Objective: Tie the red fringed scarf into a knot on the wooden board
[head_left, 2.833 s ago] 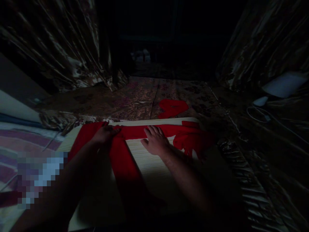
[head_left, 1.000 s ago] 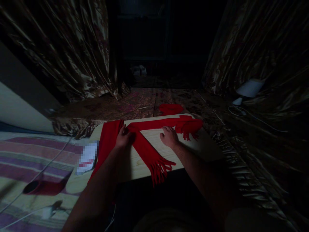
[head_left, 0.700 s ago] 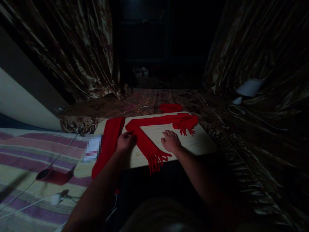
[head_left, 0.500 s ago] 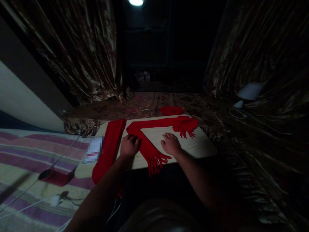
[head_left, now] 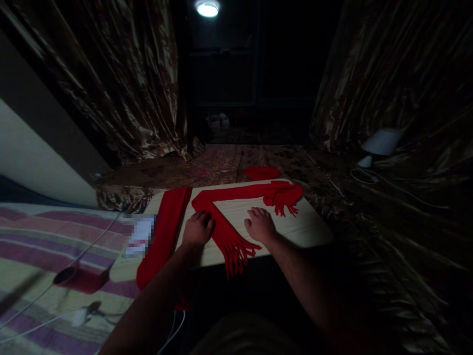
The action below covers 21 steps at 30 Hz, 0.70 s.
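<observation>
A red scarf point(head_left: 242, 191) with fringed ends lies bent on a pale wooden board point(head_left: 295, 229). Its far part runs along the back edge to a bunched, fringed end at right; its near part slants toward me, fringe over the front edge. My left hand point(head_left: 198, 228) rests at the left side of this slanting part, palm down and open, with nothing visible in it. To the right of the slanting part, my right hand point(head_left: 259, 224) lies open on bare wood. Left of my left hand, a folded red cloth strip point(head_left: 164, 236) crosses the board, partly behind my forearm.
Behind the board sits a red rolled piece of fabric point(head_left: 262, 172). A blurred white packet point(head_left: 140, 235) lies on the board's left side. A red cylinder point(head_left: 81, 278) and white cables rest on the striped bedding point(head_left: 33, 256). A small lamp point(head_left: 382, 142) stands at right.
The whole view has shifted slightly, so things sit a little lower in the picture. My hands stay in nearly the same places on the board, and the red scarf keeps its shape.
</observation>
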### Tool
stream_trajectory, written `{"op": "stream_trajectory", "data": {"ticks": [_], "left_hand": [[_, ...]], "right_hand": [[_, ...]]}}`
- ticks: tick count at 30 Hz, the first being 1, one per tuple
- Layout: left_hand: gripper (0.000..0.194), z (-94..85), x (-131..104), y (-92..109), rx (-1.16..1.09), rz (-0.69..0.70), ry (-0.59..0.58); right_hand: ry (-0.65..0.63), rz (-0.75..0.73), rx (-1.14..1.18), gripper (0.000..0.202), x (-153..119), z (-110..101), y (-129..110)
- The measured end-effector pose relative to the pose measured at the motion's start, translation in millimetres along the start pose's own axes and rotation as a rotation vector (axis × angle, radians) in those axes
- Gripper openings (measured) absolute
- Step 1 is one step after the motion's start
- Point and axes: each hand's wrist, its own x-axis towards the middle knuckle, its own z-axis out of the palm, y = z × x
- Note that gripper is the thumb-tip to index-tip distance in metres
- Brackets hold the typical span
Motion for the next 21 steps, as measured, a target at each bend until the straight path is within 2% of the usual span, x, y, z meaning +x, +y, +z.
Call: {"op": "stream_trajectory", "data": {"ticks": [6, 12, 21], "left_hand": [[0.042, -0.4, -0.3, 0.1, -0.004, -0.051, -0.02], [0.045, -2.6, -0.3, -0.1, -0.006, -0.043, -0.044], [0.039, -8.0, 0.9, 5.1, 0.006, -0.07, -0.056]], "right_hand": [[-0.013, 0.002, -0.009, 0.039, 0.0, -1.9, -2.7], [0.002, -0.003, -0.005, 0.039, 0.6, -0.1, -2.1], [-0.001, 0.002, -0.01, 0.041, 1.4, 0.4, -0.5]]}}
